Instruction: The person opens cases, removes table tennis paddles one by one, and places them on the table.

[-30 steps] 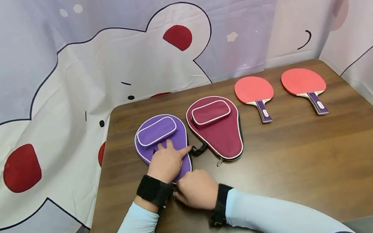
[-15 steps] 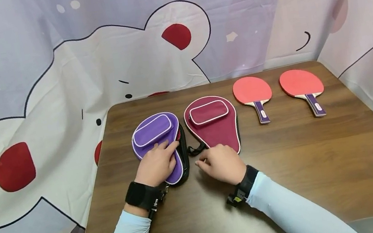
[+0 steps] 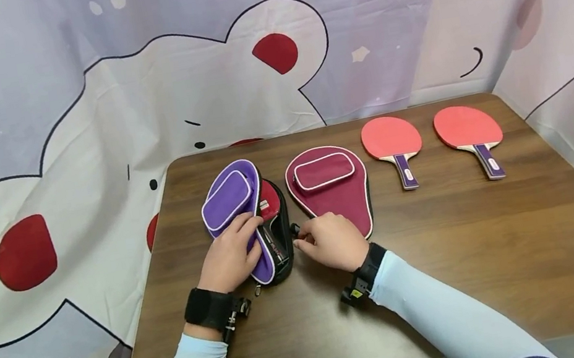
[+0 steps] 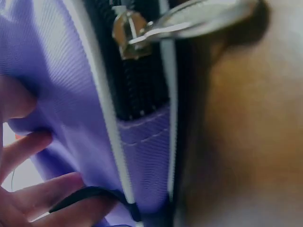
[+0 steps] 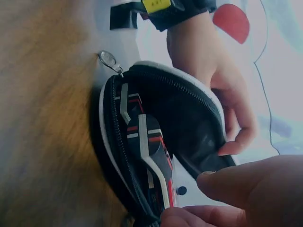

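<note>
A purple table tennis bat case (image 3: 226, 201) lies unzipped along its right side, its cover lifted away from the black lower half. My left hand (image 3: 228, 256) holds the cover by its edge, the fingertips bent over the rim in the right wrist view. Inside, red-edged bats (image 5: 147, 139) show their handles, and part of a red face appears in the head view. The zipper pull (image 4: 130, 35) sits at the narrow end. Just right of the opening is my right hand (image 3: 335, 243), fingers loosely bent, thumb and forefinger apart with nothing between them, over the tip of a maroon case.
The closed maroon bat case (image 3: 328, 188) lies beside the purple one, its black strap (image 3: 295, 228) at my right fingertips. Two red bats (image 3: 391, 137) lie farther right on the wooden table (image 3: 475, 262). A patterned curtain (image 3: 167, 98) hangs behind the table.
The right hand has moved from the purple case's narrow end to its right side. The left hand has drawn the cover leftward, and the case has opened, showing the bats inside.
</note>
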### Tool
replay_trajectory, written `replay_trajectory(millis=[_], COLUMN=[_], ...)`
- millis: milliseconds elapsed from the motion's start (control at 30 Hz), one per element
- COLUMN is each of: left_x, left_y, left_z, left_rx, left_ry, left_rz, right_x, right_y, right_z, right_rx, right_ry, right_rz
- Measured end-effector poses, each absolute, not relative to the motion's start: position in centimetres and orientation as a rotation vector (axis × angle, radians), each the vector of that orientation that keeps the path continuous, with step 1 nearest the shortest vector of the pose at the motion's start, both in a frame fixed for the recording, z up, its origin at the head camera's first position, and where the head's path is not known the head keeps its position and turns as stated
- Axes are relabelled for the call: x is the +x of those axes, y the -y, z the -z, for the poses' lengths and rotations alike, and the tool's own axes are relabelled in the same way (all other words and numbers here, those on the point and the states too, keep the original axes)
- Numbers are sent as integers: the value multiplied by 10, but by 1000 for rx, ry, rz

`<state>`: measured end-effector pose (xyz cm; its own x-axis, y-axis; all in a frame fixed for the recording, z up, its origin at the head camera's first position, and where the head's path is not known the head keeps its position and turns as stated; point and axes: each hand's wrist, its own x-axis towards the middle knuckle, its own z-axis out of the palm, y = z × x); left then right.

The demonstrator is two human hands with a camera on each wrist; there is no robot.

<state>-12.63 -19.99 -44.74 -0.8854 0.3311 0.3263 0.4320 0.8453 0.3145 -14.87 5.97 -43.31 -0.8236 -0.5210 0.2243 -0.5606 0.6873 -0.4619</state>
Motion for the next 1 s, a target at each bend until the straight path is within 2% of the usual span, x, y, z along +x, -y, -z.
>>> replay_trajectory(millis=[233, 567, 1000], left_x=[-116, -104, -83], left_y=[205, 213, 218], left_z=[445, 418, 407], left_rx=[-575, -601, -445], left_ry=[2678, 2588, 2610], left_rz=[481, 377, 466], right_x=[-159, -164, -167], right_y=[-32, 12, 21], right_z=[430, 434, 449], right_rx=[883, 863, 859], right_ry=[2880, 2881, 2858], right_rz=[-622, -229, -273])
